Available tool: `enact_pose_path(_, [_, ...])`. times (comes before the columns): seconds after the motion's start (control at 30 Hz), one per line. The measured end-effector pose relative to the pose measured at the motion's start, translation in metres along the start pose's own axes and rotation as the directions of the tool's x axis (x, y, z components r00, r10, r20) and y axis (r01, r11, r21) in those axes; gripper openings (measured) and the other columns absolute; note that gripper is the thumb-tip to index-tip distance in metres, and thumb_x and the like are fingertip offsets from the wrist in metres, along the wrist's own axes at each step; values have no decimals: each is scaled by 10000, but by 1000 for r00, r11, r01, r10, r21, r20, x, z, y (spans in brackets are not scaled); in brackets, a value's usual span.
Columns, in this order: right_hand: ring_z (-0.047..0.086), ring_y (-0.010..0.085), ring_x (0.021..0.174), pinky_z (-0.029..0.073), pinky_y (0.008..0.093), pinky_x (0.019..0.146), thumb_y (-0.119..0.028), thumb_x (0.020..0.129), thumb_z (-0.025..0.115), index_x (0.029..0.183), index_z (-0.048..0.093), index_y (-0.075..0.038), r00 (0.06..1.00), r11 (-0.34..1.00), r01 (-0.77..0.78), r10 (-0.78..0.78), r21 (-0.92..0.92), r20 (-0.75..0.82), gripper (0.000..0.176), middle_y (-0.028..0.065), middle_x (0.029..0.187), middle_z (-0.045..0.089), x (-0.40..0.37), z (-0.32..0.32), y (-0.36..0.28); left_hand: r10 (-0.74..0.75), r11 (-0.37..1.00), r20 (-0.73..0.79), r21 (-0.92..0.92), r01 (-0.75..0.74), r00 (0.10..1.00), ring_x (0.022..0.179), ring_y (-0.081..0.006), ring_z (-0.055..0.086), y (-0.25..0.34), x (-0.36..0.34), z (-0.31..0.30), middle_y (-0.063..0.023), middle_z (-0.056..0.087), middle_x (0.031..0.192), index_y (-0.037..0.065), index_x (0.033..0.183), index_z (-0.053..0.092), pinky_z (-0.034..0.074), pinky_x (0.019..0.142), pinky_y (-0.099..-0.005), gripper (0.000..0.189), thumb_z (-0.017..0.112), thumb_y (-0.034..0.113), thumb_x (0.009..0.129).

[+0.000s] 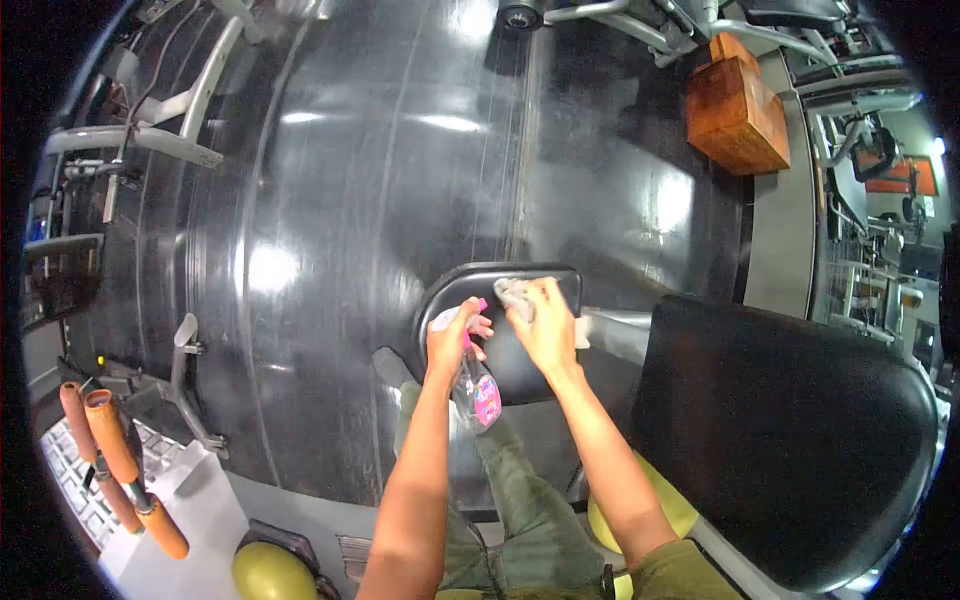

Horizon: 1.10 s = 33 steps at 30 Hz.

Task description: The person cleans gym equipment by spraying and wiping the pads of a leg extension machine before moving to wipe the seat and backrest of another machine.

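Note:
My left hand (456,338) is wrapped around the neck of a clear spray bottle (478,392) with a pink trigger head and a pink label. The bottle hangs upright over my leg, in front of a black padded seat (520,365). In my right hand (546,330) is a bunched greyish-white cloth (515,294), close over the far part of the same seat. Part of the cloth is hidden under my fingers.
A large black backrest pad (780,440) stands close on my right. A wooden box (738,112) sits at the far right by a mirror. Metal gym frames (140,140) line the left. Wooden-handled grips (112,440) and a yellow-green ball (272,572) are at lower left.

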State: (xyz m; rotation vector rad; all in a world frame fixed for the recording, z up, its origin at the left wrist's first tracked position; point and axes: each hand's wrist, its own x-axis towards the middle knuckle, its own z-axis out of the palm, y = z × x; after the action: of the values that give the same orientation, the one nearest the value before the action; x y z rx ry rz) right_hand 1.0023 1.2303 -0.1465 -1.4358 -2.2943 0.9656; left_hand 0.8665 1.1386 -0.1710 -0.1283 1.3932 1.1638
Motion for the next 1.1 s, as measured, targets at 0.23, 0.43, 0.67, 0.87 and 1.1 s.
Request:
enact_pose_path(0.23, [616, 355, 941, 510, 456, 797, -199, 808, 673, 1091, 596, -92, 986, 962, -136, 110, -235, -122, 312, 142, 1044, 592, 13, -23, 17, 29, 988, -144, -144, -50, 989, 628, -172, 645, -20, -21, -21, -132, 667, 834, -27, 1037, 659, 487, 404, -277, 505, 662, 445, 858])
enact_pose_path(0.43, [611, 397, 946, 506, 480, 801, -178, 806, 675, 1202, 572, -178, 997, 981, -77, 71, -180, -41, 409, 178, 1055, 568, 9, 16, -17, -68, 988, -141, -145, 47, 988, 454, -153, 566, -16, -20, -25, -103, 664, 753, 9, 993, 666, 457, 390, -271, 467, 662, 448, 833])
enact_pose_path(0.67, [630, 363, 860, 520, 452, 769, -204, 817, 654, 1095, 652, -173, 994, 972, -15, 40, -234, 103, 279, 143, 957, 592, 27, -7, -29, -59, 983, -159, -183, 29, 986, 415, -134, 547, -14, -12, -29, -87, 680, 700, 26, 906, 721, 400, 375, -256, 374, 720, 377, 776])
enact_pose_path(0.87, [636, 400, 841, 525, 473, 746, -222, 796, 670, 1069, 647, -159, 996, 968, -58, 71, -243, 46, 281, 162, 964, 584, 41, 18, -36, -104, 987, -201, -143, 76, 974, 440, -138, 568, -4, -12, -25, -87, 691, 729, 25, 922, 723, 444, 386, -267, 370, 704, 375, 803])
enact_pose_path(1.1, [649, 325, 836, 531, 429, 750, -263, 774, 696, 1060, 685, -216, 951, 975, 154, -101, -162, 294, 290, 88, 894, 596, 60, 3, -23, -120, 983, -168, -159, 93, 978, 512, -136, 630, 0, -12, -29, -88, 708, 781, 7, 974, 725, 431, 372, -251, 388, 705, 372, 841])
